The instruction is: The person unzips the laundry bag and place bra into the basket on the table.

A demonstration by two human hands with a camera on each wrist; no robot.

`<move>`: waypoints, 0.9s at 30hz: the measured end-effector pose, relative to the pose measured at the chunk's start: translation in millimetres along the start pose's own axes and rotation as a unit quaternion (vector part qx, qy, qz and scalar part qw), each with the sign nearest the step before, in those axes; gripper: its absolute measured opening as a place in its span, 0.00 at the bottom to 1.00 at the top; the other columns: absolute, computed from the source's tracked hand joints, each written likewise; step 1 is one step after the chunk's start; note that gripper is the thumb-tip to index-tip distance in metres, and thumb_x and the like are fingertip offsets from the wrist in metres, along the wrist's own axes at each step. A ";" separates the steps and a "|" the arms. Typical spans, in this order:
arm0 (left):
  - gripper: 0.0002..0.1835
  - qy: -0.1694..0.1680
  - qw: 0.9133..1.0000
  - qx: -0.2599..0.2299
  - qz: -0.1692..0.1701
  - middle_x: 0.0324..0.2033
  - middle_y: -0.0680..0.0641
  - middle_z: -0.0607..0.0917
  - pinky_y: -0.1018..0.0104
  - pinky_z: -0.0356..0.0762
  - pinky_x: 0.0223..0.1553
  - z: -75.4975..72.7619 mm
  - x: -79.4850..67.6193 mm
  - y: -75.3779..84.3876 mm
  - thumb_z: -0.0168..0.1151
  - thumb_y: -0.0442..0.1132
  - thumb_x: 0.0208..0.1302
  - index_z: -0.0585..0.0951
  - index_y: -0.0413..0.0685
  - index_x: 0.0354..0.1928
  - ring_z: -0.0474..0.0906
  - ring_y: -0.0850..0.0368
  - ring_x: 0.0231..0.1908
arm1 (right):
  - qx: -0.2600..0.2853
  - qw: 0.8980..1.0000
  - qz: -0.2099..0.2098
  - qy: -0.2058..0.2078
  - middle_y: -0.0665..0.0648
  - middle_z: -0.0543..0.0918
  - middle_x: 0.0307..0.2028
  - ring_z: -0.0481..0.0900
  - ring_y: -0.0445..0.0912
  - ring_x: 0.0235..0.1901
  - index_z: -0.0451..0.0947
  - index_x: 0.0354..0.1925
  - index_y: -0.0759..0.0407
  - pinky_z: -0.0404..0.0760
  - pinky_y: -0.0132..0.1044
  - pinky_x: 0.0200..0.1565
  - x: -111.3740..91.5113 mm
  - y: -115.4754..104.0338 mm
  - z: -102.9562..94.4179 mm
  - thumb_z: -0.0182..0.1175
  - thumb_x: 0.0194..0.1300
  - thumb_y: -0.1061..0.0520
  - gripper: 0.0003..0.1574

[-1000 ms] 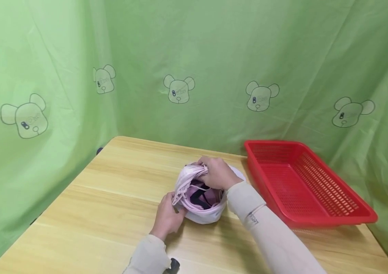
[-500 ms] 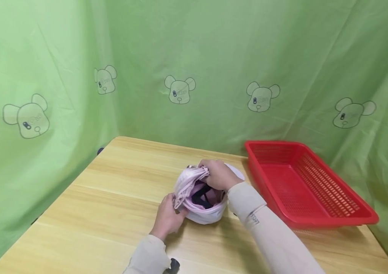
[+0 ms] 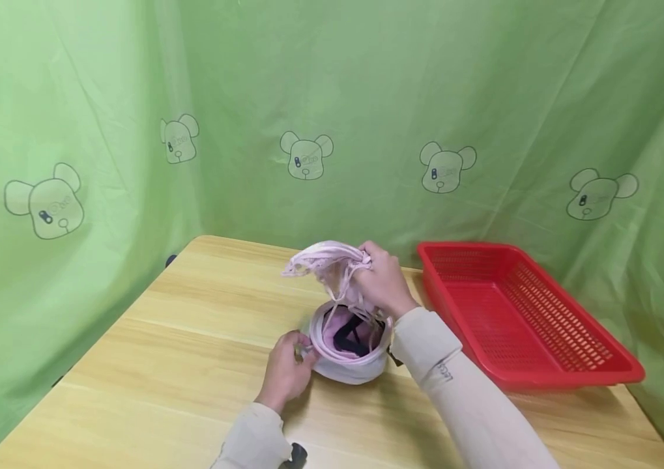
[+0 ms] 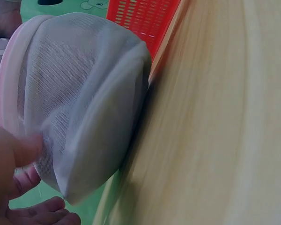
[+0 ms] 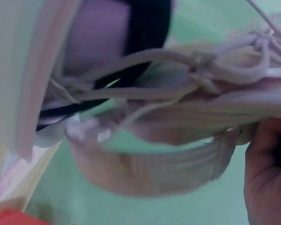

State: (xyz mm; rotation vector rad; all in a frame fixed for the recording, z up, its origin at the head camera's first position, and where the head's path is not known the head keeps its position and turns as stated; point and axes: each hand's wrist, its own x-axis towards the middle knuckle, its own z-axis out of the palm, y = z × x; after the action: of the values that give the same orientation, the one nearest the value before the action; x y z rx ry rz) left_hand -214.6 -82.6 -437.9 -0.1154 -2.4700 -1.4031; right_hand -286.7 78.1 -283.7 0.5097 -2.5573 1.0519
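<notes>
My right hand (image 3: 384,277) grips a pale pink bra (image 3: 326,257) with lace edging and lifts it over a round mesh laundry bag (image 3: 350,372). In the right wrist view, the bra's thin straps (image 5: 140,56) and looped band (image 5: 145,173) stretch from the hand (image 5: 269,178) towards the bag's mouth. The whitish bag has a pink-edged rim and rests on the table; pink cloth and a black band (image 3: 340,342) show inside. My left hand (image 3: 287,368) holds the bag at its near left side, the thumb (image 4: 28,147) against the mesh (image 4: 79,84).
A red plastic basket (image 3: 496,374) with slotted walls stands to the right on the wooden table (image 3: 191,339). Green cloth with bear-head outlines (image 3: 367,78) hangs behind. A small black object (image 3: 296,454) lies beside my left sleeve.
My right hand has moved up and slightly right, raising the pink bra from the bag's mouth and exposing the rim. The left hand stays at the bag's side.
</notes>
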 end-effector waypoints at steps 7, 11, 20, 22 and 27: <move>0.02 0.021 0.998 0.028 0.053 0.49 0.36 0.76 0.47 0.64 0.55 1.3 -1.4 -2.8 0.60 0.34 0.57 0.76 0.45 0.31 0.69 0.39 0.52 | 0.050 0.998 0.021 0.035 0.59 0.76 0.27 0.72 0.51 0.28 0.72 0.35 0.58 0.70 0.39 0.28 2.2 -10.0 -11.1 0.49 0.50 0.66 0.11; 0.02 0.020 0.998 0.035 0.054 0.50 0.35 0.75 0.47 0.63 0.56 0.4 -1.2 -1.9 0.61 0.33 0.56 0.76 0.45 0.30 0.69 0.38 0.53 | 0.075 0.995 0.042 0.051 0.60 0.74 0.26 0.70 0.51 0.26 0.70 0.35 0.58 0.71 0.40 0.26 4.0 -12.8 -18.8 0.48 0.51 0.66 0.10; 0.03 0.006 1.000 0.013 0.013 0.49 0.39 0.77 0.52 0.71 0.48 -1.0 -0.2 3.2 0.61 0.32 0.55 0.76 0.45 0.31 0.74 0.45 0.45 | 0.100 0.990 0.043 0.085 0.60 0.75 0.29 0.71 0.51 0.28 0.70 0.36 0.60 0.72 0.41 0.30 5.7 -12.9 -32.5 0.48 0.54 0.65 0.08; 0.04 0.009 1.000 0.007 0.005 0.45 0.41 0.79 0.58 0.74 0.42 -0.7 0.2 3.3 0.62 0.31 0.54 0.76 0.44 0.30 0.75 0.51 0.39 | 0.106 0.989 0.036 0.093 0.61 0.76 0.30 0.71 0.51 0.29 0.70 0.36 0.61 0.72 0.41 0.30 5.9 -13.1 -33.8 0.48 0.55 0.66 0.08; 0.06 0.016 1.000 -0.001 -0.013 0.40 0.44 0.81 0.67 0.74 0.35 0.0 1.4 3.5 0.65 0.30 0.51 0.76 0.46 0.26 0.74 0.58 0.33 | 0.118 0.987 0.031 0.107 0.61 0.75 0.29 0.71 0.50 0.28 0.70 0.34 0.62 0.72 0.40 0.29 6.1 -14.4 -37.1 0.48 0.56 0.66 0.06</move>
State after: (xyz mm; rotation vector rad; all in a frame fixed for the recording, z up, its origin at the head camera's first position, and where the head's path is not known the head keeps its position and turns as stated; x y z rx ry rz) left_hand -215.1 -80.9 -434.6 -0.0612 -2.4526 -1.4072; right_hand -279.6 94.0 -247.5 0.3550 -2.2887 1.3625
